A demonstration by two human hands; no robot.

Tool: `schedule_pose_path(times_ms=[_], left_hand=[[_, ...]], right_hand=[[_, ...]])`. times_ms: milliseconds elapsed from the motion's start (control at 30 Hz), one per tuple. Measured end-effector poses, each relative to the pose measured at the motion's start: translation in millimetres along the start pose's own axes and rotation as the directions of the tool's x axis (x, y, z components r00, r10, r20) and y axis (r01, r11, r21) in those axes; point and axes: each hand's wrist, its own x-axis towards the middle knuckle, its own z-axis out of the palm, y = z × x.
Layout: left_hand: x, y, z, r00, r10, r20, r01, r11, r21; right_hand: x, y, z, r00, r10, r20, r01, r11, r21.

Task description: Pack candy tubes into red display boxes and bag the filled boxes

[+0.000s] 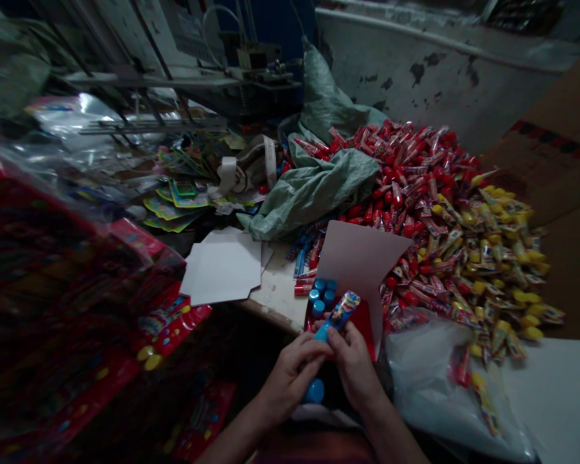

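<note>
A blue-capped tube with a colourful label (345,308) is held between both hands, tilted up to the right. My left hand (297,364) has its fingers closed at the blue end of the tube. Pressed against the tube's lower part from the right is my right hand (352,361), its fingers closed too. Behind them stands an open box (362,254) with a white raised lid and a red inside. Several blue caps (318,308) show upright in its left part. Another blue-capped item (315,391) lies below my left hand, near the lap.
Red-capped tubes (410,174) and yellow-capped tubes (493,251) are heaped at the right. White card sheets (225,267) lie left of the box. A green sack (319,187), a clear plastic bag (430,374) and red packages (53,290) surround the work area.
</note>
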Motion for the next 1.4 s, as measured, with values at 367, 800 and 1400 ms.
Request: schedule_pose_path(times_ms=[367, 800, 1400], left_hand=[[-44.3, -48.4, 9.5, 0.779, -0.624, -0.066, 0.43, 0.608, -0.668], [-39.7, -39.7, -4.3, 0.831, -0.556, -0.013, 0.376, 0.58, -0.723], [15.4, -25.5, 16.1, 0.857, -0.504, -0.11, 0.276, 0.628, -0.727]], right_hand=[[11.7, -7.9, -76.8, 0.962, -0.244, 0.124, 0.225, 0.448, -0.865], [58.3, -28.1, 4.2, 0.966, 0.207, 0.154, 0.184, -0.134, -0.974], [8.5, -14.5, -16.6, 0.937, 0.047, 0.347, 0.195, 0.754, -0.628]])
